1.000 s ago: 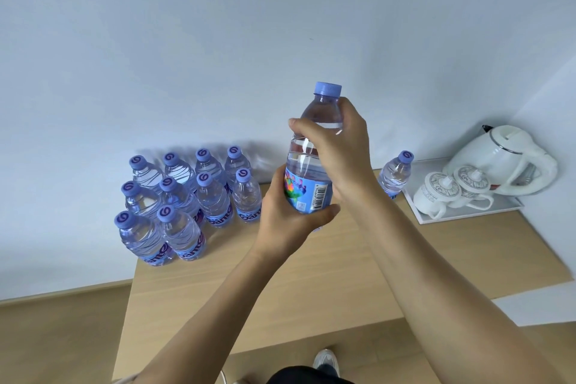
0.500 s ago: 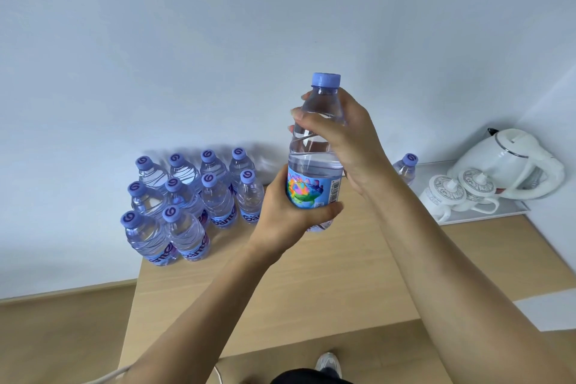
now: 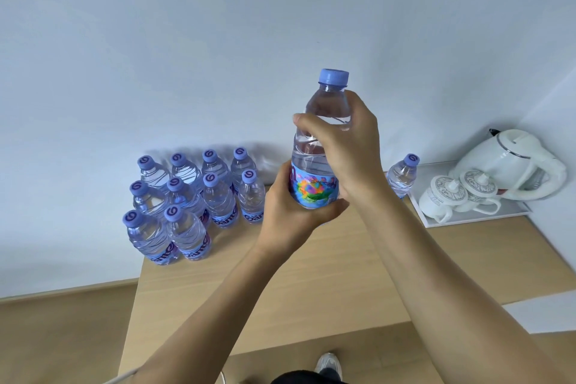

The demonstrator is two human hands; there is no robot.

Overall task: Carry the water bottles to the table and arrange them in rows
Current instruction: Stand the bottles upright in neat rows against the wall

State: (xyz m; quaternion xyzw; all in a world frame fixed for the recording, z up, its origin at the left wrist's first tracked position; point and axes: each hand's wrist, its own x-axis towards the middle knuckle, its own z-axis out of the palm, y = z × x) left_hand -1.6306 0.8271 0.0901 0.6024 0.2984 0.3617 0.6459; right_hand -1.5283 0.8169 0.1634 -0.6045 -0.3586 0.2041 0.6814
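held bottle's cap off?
No, the blue cap sits on the held bottle, gripped by the left hand and right hand.

Plain pale wall [image 3: 218,40] fills upper frame, lit softly and evenly, faint shadow at its base. Second wall [image 3: 558,165] meets it at right, forming corner. Light wooden table [image 3: 311,284] stands against back wall, top in blond grain. White tray [image 3: 473,217] sits at table's far right corner, just beside side wall, bearing white electric kettle [image 3: 511,162] and two white lidded cups [image 3: 458,193] in front of it. Wood-tone floor [image 3: 62,330] shows left of and below table; pale strip of floor or skirting at right edge.
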